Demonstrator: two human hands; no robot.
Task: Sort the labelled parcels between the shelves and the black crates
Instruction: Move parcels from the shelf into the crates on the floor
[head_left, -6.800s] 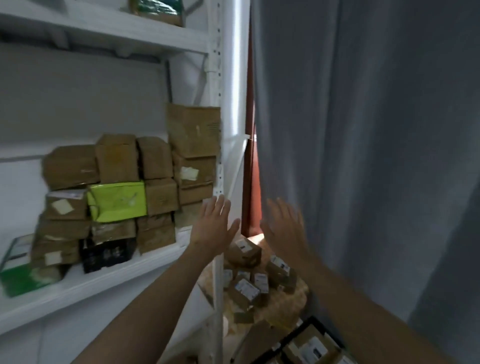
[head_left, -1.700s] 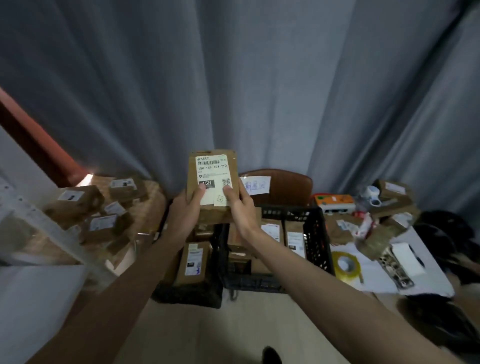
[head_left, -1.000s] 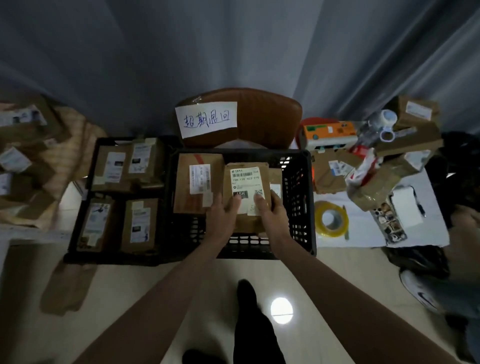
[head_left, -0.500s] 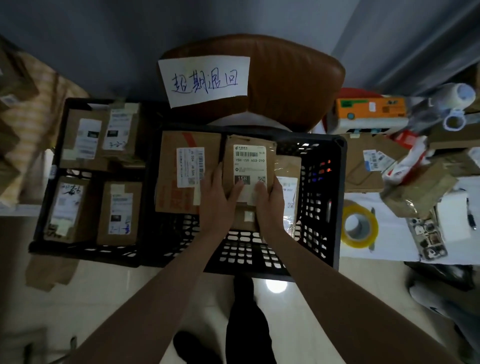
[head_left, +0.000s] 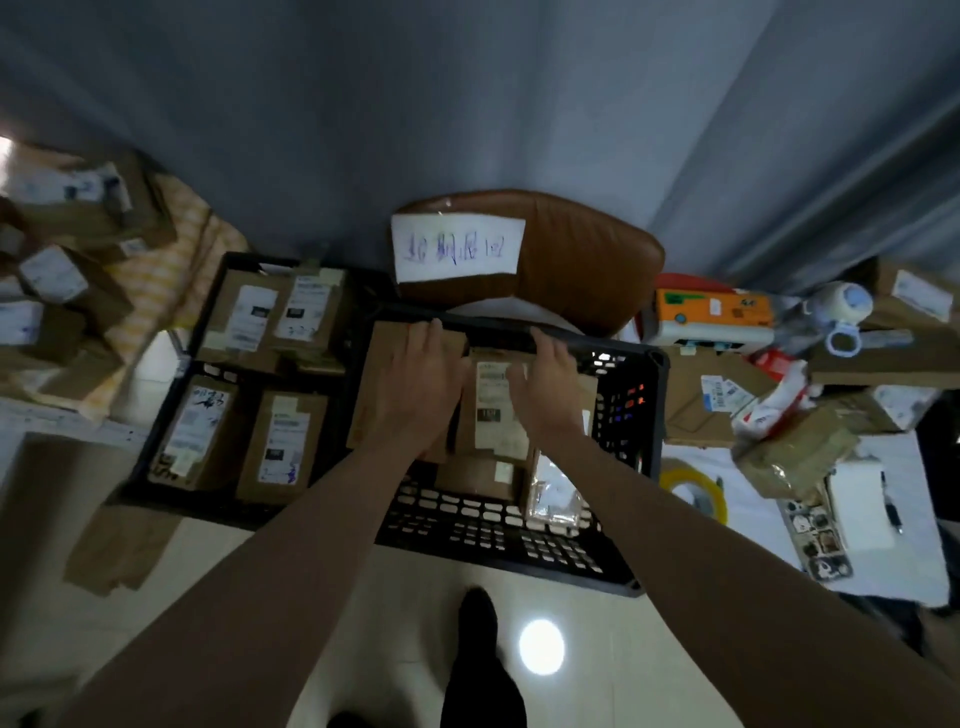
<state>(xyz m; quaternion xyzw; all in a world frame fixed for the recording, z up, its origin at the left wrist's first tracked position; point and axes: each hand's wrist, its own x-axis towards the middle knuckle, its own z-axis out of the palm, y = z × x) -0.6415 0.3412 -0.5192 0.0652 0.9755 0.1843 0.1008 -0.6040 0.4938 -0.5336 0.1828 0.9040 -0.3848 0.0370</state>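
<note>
A black crate (head_left: 631, 415) sits in front of me with several brown parcels inside. One is a small parcel (head_left: 491, 415) with a white label facing up, lying in the crate's middle. My right hand (head_left: 545, 387) grips this parcel's far edge, thumb across the label. My left hand (head_left: 421, 382) lies flat and spread on a larger brown parcel (head_left: 374, 395) just to its left, fingertips at the far edge. A second black crate (head_left: 156, 447) stands to the left and holds several labelled parcels (head_left: 283, 447).
Behind the crates stands a brown chair (head_left: 587, 270) bearing a handwritten paper sign (head_left: 457, 252). To the right, a white table (head_left: 883, 566) carries a tape roll (head_left: 696, 493), an orange box (head_left: 711, 306) and loose parcels. More parcels (head_left: 67, 280) are piled at the left. My shoe (head_left: 478, 649) is on the floor.
The labelled parcel has gone from held up in both hands down into the right crate. My left hand has shifted off it onto the larger parcel beside it.
</note>
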